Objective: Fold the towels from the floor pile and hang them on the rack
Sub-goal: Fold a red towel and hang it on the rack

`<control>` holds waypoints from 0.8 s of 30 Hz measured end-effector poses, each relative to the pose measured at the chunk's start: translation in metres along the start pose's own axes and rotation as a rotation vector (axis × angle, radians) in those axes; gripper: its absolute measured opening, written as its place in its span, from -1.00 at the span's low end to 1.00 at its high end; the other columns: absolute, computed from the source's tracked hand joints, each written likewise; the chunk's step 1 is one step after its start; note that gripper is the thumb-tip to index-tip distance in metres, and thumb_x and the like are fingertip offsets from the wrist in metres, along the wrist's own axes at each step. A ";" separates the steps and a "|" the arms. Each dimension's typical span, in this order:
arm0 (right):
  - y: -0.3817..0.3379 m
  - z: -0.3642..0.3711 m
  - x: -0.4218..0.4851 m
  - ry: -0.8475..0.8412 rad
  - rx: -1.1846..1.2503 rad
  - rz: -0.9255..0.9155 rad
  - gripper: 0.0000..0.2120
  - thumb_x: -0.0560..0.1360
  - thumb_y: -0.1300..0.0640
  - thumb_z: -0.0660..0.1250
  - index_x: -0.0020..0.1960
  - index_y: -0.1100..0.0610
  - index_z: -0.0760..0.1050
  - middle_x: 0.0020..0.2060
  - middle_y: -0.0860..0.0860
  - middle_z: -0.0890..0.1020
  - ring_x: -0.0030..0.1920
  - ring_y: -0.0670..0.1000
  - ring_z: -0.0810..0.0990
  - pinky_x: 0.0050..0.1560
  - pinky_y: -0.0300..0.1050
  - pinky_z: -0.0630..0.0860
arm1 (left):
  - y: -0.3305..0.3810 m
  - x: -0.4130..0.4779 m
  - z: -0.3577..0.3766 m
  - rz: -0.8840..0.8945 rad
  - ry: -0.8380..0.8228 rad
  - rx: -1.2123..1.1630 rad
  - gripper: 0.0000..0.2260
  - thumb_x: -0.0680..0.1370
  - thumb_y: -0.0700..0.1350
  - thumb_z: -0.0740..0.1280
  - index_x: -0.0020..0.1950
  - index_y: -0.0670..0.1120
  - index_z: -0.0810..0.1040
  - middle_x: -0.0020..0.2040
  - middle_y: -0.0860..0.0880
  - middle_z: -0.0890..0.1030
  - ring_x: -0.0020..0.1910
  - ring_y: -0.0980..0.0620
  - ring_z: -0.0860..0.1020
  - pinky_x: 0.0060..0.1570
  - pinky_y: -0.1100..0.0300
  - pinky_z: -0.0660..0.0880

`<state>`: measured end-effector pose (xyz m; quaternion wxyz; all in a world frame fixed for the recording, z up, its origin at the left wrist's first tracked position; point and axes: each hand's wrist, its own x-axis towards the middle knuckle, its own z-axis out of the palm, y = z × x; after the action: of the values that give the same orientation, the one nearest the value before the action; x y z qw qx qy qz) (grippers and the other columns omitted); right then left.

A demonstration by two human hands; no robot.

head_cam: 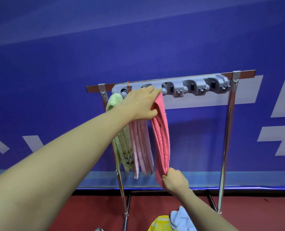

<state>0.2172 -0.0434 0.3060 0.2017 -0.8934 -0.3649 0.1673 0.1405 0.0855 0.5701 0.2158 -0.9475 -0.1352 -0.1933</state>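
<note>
Three towels hang side by side from the grey holder (195, 87) on the rack (228, 130): a green towel (120, 144) at the left end, a pale pink towel (142, 147) next to it, and a coral towel (161, 139) to their right. Two more towels lie bunched together on the red floor (88, 214) below, a yellow towel (158, 222) and a blue towel (181, 217).

Both hands are on the coral towel. The left hand (141, 104) grips its top fold against the holder, fingers over the fold and thumb beneath. The right hand (176, 180) pinches its lower end, just above the floor pile.
</note>
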 end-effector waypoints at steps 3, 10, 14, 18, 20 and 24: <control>0.000 0.000 -0.001 0.001 0.010 0.002 -0.71 0.55 0.04 0.12 0.14 0.16 0.46 0.13 0.15 0.60 0.12 0.22 0.58 0.02 -0.03 0.47 | 0.006 -0.002 0.009 -0.041 -0.011 0.120 -0.37 0.44 -0.07 0.36 0.49 -0.07 0.27 0.18 -0.11 0.46 0.08 -0.20 0.53 -0.13 -0.04 0.43; 0.006 0.002 -0.001 0.000 0.023 -0.003 -0.71 0.58 0.03 0.10 0.16 0.18 0.44 0.14 0.16 0.59 0.13 0.22 0.57 0.04 -0.02 0.48 | 0.017 0.009 0.002 -0.139 0.094 0.153 -0.72 0.57 -0.09 0.23 0.27 -0.07 0.46 0.15 -0.06 0.48 0.11 -0.14 0.50 -0.28 0.01 0.30; 0.004 0.001 0.003 0.003 0.030 -0.002 -0.73 0.59 0.02 0.09 0.15 0.16 0.42 0.14 0.14 0.58 0.12 0.21 0.57 0.05 -0.02 0.48 | 0.010 0.015 -0.007 -0.048 0.079 0.180 -0.73 0.59 -0.05 0.15 0.21 -0.06 0.52 0.11 -0.04 0.54 0.08 -0.16 0.55 -0.23 -0.01 0.38; -0.004 0.003 0.008 0.006 0.039 -0.010 -0.75 0.60 0.05 0.08 0.14 0.17 0.40 0.14 0.15 0.58 0.12 0.21 0.57 0.03 -0.01 0.46 | 0.009 0.019 -0.010 -0.003 0.065 0.231 -0.76 0.60 -0.08 0.13 0.15 -0.07 0.54 0.09 -0.04 0.56 0.07 -0.16 0.54 -0.22 0.03 0.31; -0.009 0.003 0.011 0.019 0.034 -0.007 -0.75 0.60 0.05 0.08 0.16 0.17 0.40 0.14 0.14 0.58 0.13 0.21 0.57 0.04 -0.01 0.46 | 0.010 0.024 -0.010 -0.016 0.051 0.212 -0.77 0.61 -0.10 0.13 0.13 -0.08 0.55 0.09 -0.05 0.55 0.08 -0.16 0.53 -0.23 0.03 0.27; -0.015 -0.002 0.018 0.056 0.016 -0.010 -0.76 0.60 0.07 0.10 0.16 0.18 0.40 0.13 0.14 0.59 0.12 0.20 0.57 -0.05 -0.04 0.40 | 0.006 0.033 -0.010 -0.061 0.041 0.115 -0.77 0.62 -0.09 0.11 0.04 -0.12 0.53 0.06 -0.09 0.55 0.07 -0.19 0.54 -0.20 0.02 0.30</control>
<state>0.2217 -0.0207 0.3123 0.2198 -0.8942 -0.3623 0.1442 0.1686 0.0812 0.5901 0.2668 -0.9248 -0.1704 -0.2110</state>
